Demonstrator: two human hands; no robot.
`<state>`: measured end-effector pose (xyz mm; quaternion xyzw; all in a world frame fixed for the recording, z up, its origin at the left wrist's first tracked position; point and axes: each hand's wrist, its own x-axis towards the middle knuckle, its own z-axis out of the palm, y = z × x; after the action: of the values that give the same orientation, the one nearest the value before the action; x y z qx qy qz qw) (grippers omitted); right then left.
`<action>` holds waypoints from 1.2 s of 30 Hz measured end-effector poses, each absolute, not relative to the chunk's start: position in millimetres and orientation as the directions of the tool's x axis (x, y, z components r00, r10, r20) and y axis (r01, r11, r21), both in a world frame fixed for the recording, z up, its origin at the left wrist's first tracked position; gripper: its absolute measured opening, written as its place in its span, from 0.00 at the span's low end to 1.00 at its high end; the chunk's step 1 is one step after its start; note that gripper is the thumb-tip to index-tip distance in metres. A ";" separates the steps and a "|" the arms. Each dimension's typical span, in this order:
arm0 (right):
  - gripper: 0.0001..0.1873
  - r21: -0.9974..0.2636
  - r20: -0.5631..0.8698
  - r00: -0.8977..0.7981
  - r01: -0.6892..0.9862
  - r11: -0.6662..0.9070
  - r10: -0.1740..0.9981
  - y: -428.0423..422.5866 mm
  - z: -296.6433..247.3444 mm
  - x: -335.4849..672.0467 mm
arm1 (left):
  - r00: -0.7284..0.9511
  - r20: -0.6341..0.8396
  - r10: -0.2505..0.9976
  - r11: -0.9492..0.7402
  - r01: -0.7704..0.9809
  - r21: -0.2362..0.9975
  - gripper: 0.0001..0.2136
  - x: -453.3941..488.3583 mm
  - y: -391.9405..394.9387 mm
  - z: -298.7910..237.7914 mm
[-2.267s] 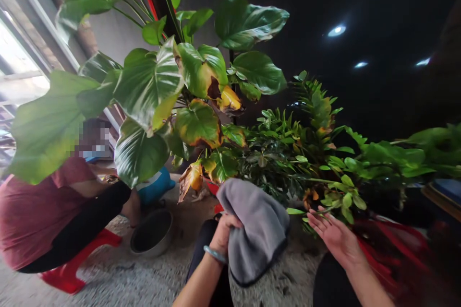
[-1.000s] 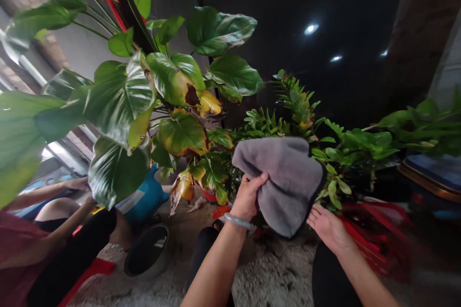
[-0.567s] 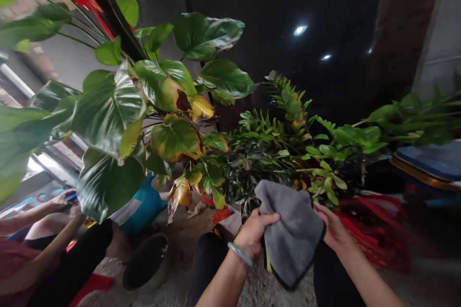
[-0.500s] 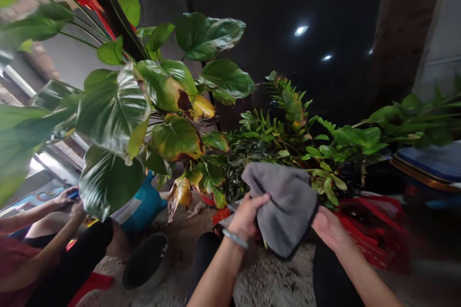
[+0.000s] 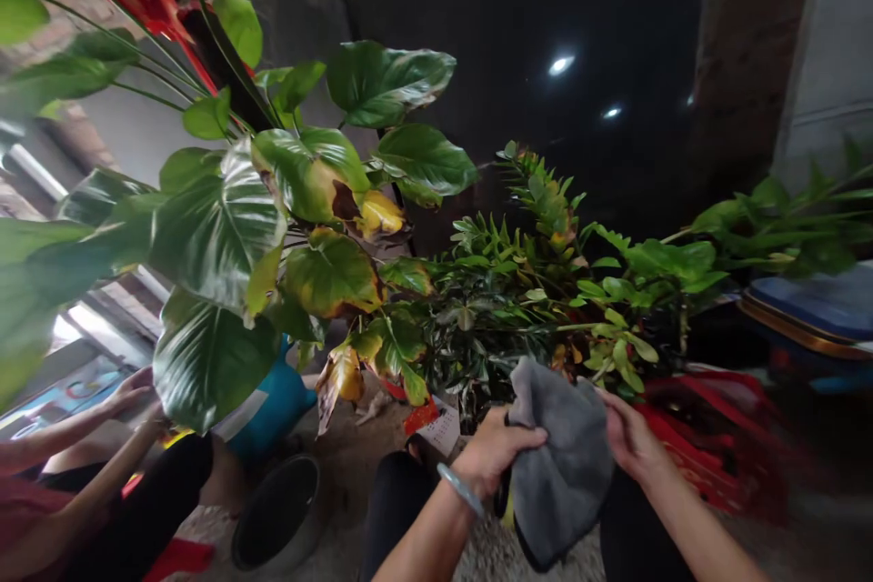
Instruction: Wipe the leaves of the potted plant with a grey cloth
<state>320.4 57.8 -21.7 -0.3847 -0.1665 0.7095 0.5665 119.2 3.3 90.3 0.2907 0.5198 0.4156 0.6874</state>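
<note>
A grey cloth (image 5: 563, 464) with a dark edge hangs between my two hands, in front of my knees. My left hand (image 5: 501, 450), with a pale bangle at the wrist, is closed on its left side, the thumb lying over the fabric. On the right, my right hand (image 5: 631, 436) pinches the cloth's edge. A bit of yellow shows behind the cloth below my left hand; what it is I cannot make out. Just beyond the cloth grow leafy green potted plants (image 5: 532, 291).
A large-leafed plant (image 5: 218, 227) with some yellowed leaves leans in from the left. A dark bucket (image 5: 276, 514) stands on the floor near a blue-green container (image 5: 273, 409). Another person's hands (image 5: 129, 396) show at far left. A red bag (image 5: 709, 436) lies at right.
Both hands have moved the cloth slightly down and to the right. It now hangs narrower and more folded. More of a white printed paper shows near my left knee.
</note>
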 end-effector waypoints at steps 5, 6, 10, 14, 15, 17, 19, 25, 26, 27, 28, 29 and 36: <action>0.12 -0.680 -0.325 -0.027 -0.688 -0.254 0.945 60.1 -24.0 321.2 | -0.035 -0.211 0.977 0.163 -0.517 0.840 0.26 113.3 44.0 150.0; 0.13 -0.676 -0.318 -0.046 -0.689 -0.260 0.947 59.9 -23.4 321.0 | -0.106 -0.190 0.976 0.102 -0.550 0.829 0.26 113.4 52.1 155.2; 0.17 -0.666 -0.314 -0.076 -0.693 -0.277 0.946 57.3 -19.8 320.5 | -0.232 -0.271 0.934 0.117 -0.518 0.847 0.20 119.8 53.9 131.3; 0.15 -0.665 -0.333 -0.092 -0.683 -0.302 0.938 56.1 -18.8 323.8 | -0.029 -0.424 0.905 0.395 -0.311 0.864 0.13 118.8 16.8 83.5; 0.15 -0.667 -0.337 -0.102 -0.675 -0.314 0.936 56.5 -19.3 324.8 | 0.030 -0.445 0.895 0.437 -0.261 0.861 0.12 115.8 9.0 78.7; 0.14 -0.668 -0.335 -0.117 -0.670 -0.323 0.935 57.7 -21.1 326.1 | 0.106 -0.436 0.894 0.449 -0.232 0.863 0.13 108.2 2.1 82.6; 0.14 -0.660 -0.325 -0.109 -0.685 -0.308 0.940 59.2 -23.0 326.1 | 0.098 -0.363 0.927 0.375 -0.309 0.874 0.16 101.1 8.4 100.5; 0.15 -0.652 -0.309 -0.110 -0.698 -0.295 0.945 59.8 -21.7 323.2 | -0.232 -0.254 0.939 0.077 -0.577 0.813 0.21 99.4 46.8 129.8; 0.15 -0.654 -0.316 -0.108 -0.695 -0.299 0.943 59.4 -20.6 323.2 | -0.239 -0.258 0.936 0.083 -0.562 0.823 0.20 101.0 46.0 122.2; 0.14 -0.659 -0.325 -0.099 -0.689 -0.301 0.941 59.0 -19.5 323.3 | -0.223 -0.267 0.937 0.114 -0.527 0.842 0.19 102.3 42.0 111.7; 0.14 -0.667 -0.335 -0.087 -0.682 -0.301 0.938 58.5 -18.5 323.5 | -0.189 -0.285 0.940 0.165 -0.478 0.862 0.18 102.9 35.2 99.9; 0.14 -0.677 -0.346 -0.073 -0.672 -0.302 0.936 58.0 -17.7 323.9 | -0.138 -0.308 0.941 0.225 -0.420 0.879 0.17 102.6 26.4 88.1; 0.15 -0.686 -0.331 -0.076 -0.665 -0.295 0.941 56.4 -18.0 326.1 | 0.050 -0.314 0.948 0.315 -0.279 0.907 0.18 71.3 -11.6 92.0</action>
<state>326.1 56.4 -18.0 -0.3779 -0.1823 0.7104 0.5650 71.3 -11.6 92.0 0.3373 0.4962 0.4783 0.6413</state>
